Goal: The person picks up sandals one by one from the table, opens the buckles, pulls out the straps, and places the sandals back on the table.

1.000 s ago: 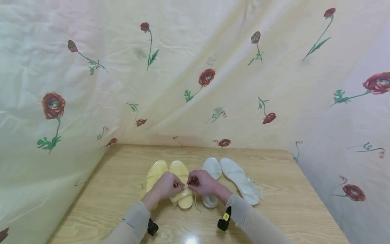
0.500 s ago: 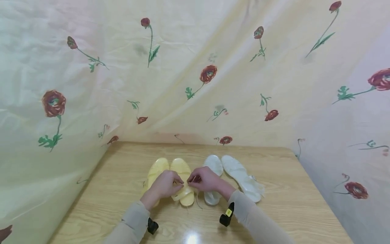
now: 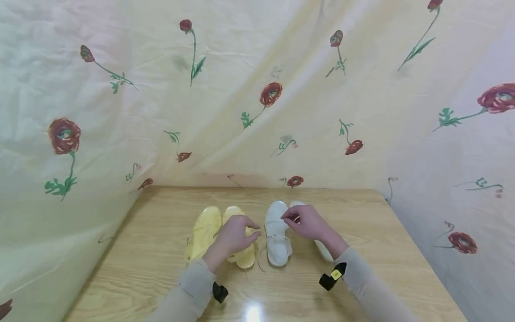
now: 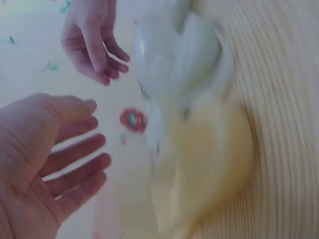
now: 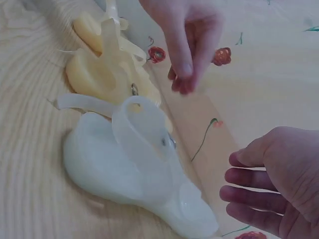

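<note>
My left hand (image 3: 237,235) hovers over the right sandal of a yellow pair, its thumb apart from its fingers. Nothing shows between the loosely bent fingers in the left wrist view. My right hand (image 3: 306,222) is above the white pair, partly covering the right white sandal (image 3: 324,251). Its fingers are relaxed and bare in the right wrist view. The left white sandal (image 3: 277,250) lies between the hands, its strap loop standing up. The left yellow sandal (image 3: 204,232) is uncovered; the right yellow sandal (image 3: 243,259) is partly hidden by my left hand.
The sandals lie on a wood-grain table (image 3: 161,232). A thin strand (image 3: 261,263) lies between the yellow and white pairs. A floral cloth (image 3: 225,112) hangs behind the table and along both sides. Black wrist cameras sit at both cuffs.
The hands were close together with pinched fingers over the right yellow sandal. They have parted: the right moved right over the white pair, the left shifted slightly right and its fingers spread.
</note>
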The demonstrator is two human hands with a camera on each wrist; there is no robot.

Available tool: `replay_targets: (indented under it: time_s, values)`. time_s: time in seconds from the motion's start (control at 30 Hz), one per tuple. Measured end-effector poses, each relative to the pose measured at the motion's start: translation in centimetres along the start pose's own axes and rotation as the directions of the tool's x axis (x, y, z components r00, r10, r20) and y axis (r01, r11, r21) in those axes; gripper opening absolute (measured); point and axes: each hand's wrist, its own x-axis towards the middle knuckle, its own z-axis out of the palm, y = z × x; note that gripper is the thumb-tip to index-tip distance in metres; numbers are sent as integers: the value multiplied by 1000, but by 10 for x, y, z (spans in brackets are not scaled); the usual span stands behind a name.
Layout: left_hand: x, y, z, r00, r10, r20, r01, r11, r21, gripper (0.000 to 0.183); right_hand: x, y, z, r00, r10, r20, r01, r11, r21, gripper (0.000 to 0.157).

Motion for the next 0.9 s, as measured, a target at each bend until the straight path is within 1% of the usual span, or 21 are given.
replay_targets:
  time_s: [0.1,0.17,0.3,0.4,0.53,0.57,0.73,0.83,0.9]
  values:
    - [12,9,12,998,-28,48,30,999,-44,15,-4,2,2,1000,-9,18,9,1000,-9,9]
    - [18,11,21,994,-71,83,77,995,-71,16,-4,2,6,999,-14,52,14,1000,-3,9]
    - [23,11,34,973,-170,156,188,976,-111,20,-1,-1,14,992,-28,123,24,999,31,11]
    - [24,11,39,959,-219,179,246,958,-145,19,3,-3,15,985,-32,172,25,999,44,12]
    - [24,10,40,952,-253,173,283,942,-182,15,12,-4,17,966,-28,255,21,999,29,10]
    - [24,11,41,951,-257,170,287,940,-186,15,13,-4,17,961,-32,274,26,999,25,9]
    - [23,13,44,948,-288,138,310,931,-193,16,20,-2,18,936,-7,351,0,1000,21,3]
    - [21,14,47,949,-296,110,313,929,-195,17,23,0,20,927,-26,373,21,1000,19,5]
    - [20,14,48,955,-282,88,294,935,-197,17,23,1,21,927,-44,372,39,999,21,5]
